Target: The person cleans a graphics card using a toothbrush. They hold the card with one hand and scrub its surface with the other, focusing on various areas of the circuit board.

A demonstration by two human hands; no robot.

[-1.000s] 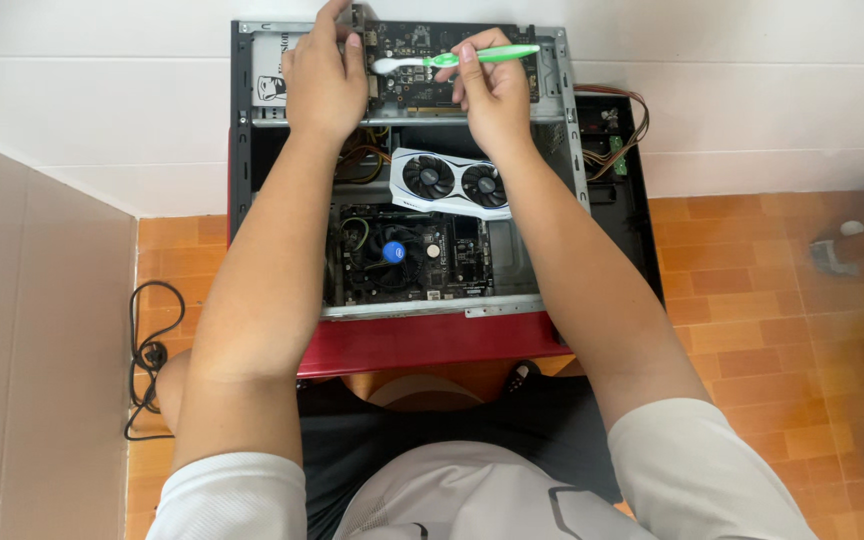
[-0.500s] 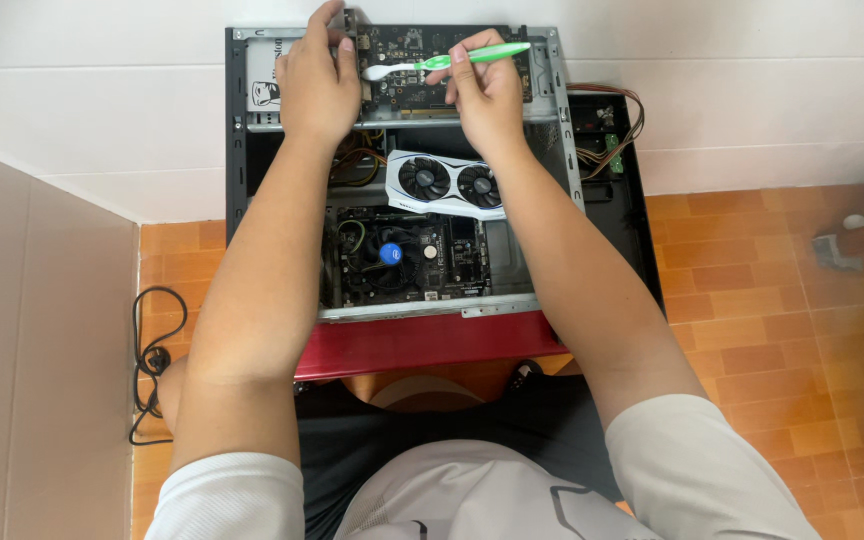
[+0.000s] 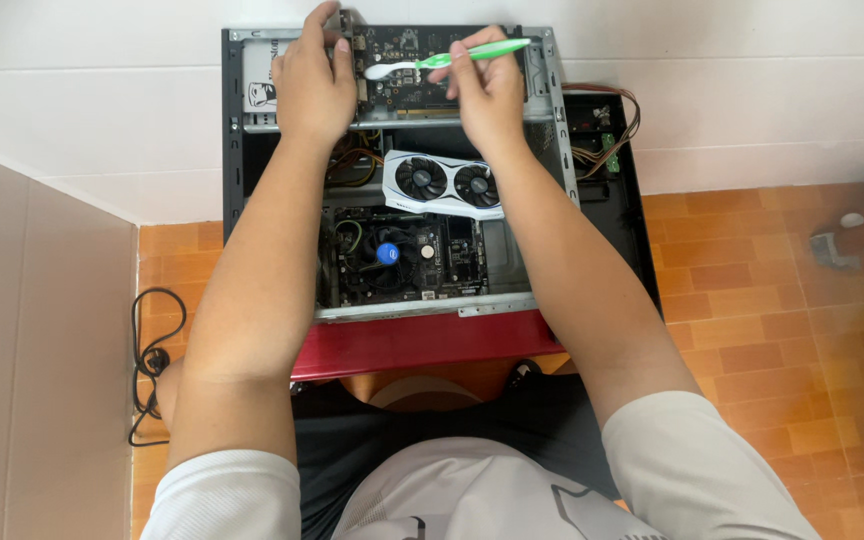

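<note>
1. While I'm looking down from the head cam, both hands are up at the far end of an open computer case (image 3: 236, 150) lying on its side on a red stool or stand (image 3: 422, 343), not a table.
2. Left hand (image 3: 314, 85): grip is closed around the edge of a dark circuit board (image 3: 407, 70) standing up at the far end of the case, fingers curled over its left side.
3. Right hand (image 3: 488, 95): grip is pinched narrow on a green toothbrush (image 3: 452, 58). The handle sticks out to the right past the fingers, and the white head points left and sits against the face of that circuit board.
4. So the board is between the two hands, with the brush lying across its upper part.
5. Just below the hands there's a white graphics card (image 3: 446, 184) with two black fans, tilted a bit, inside the case.
6. Nearer to me is the motherboard (image 3: 402, 257) with a round cooler and a blue centre spot.
7. Loose coloured wires (image 3: 607, 135) hang off the right side of the case.
8. A black cable (image 3: 149, 355) is coiled on the orange tile floor (image 3: 752, 300) to the left, and white wall tiles (image 3: 82, 90) sit behind the case.
</note>
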